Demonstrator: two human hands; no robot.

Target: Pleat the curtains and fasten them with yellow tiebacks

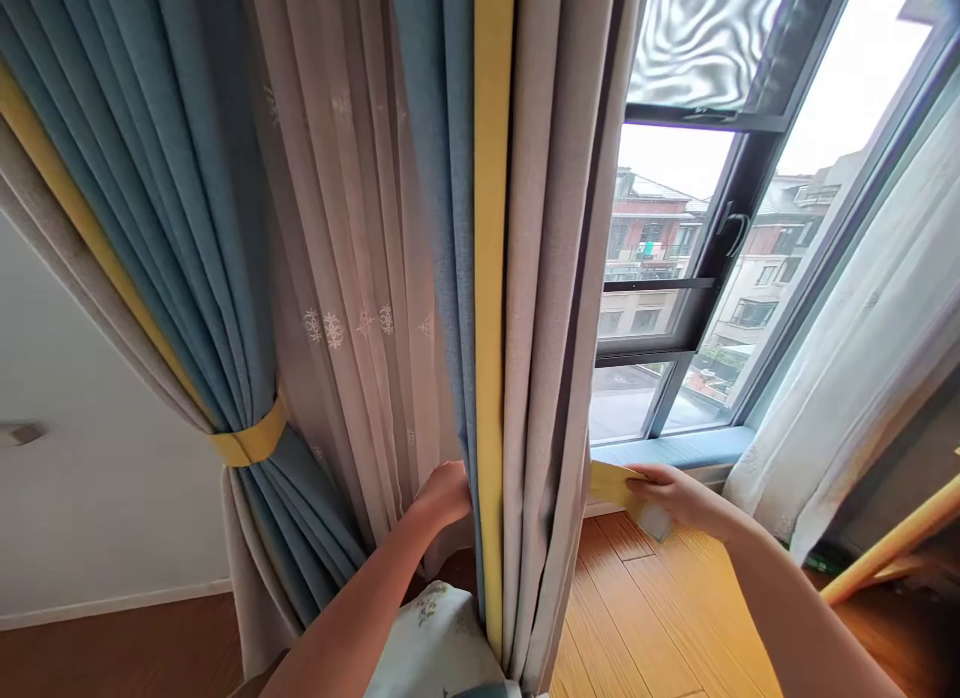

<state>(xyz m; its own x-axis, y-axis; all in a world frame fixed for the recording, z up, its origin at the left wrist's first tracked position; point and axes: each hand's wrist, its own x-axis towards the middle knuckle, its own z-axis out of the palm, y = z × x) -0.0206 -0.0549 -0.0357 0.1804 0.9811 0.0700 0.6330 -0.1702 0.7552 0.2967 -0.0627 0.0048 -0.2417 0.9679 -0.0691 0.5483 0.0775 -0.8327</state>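
Note:
A blue, yellow and beige curtain [491, 278] hangs in long folds in front of me. My left hand [448, 493] reaches behind its blue edge, and the fingers are hidden there. On the window side, my right hand [667, 493] pinches a yellow curtain tieback [611, 483] between thumb and fingers. Part of this band disappears behind the curtain, while a pale patch [656, 522] shows under my fingers. A matching blue curtain [172, 158] at the left is gathered by its own yellow tieback [251, 443].
Between the two curtains hangs a sheer curtain [367, 278] with embroidered motifs. A dark-framed window [720, 248] stands at the right, beside a white sheer [862, 348]. Below are a floral-patterned cloth [431, 643] and wooden floor [637, 618]; a wooden leg [900, 538] slants at far right.

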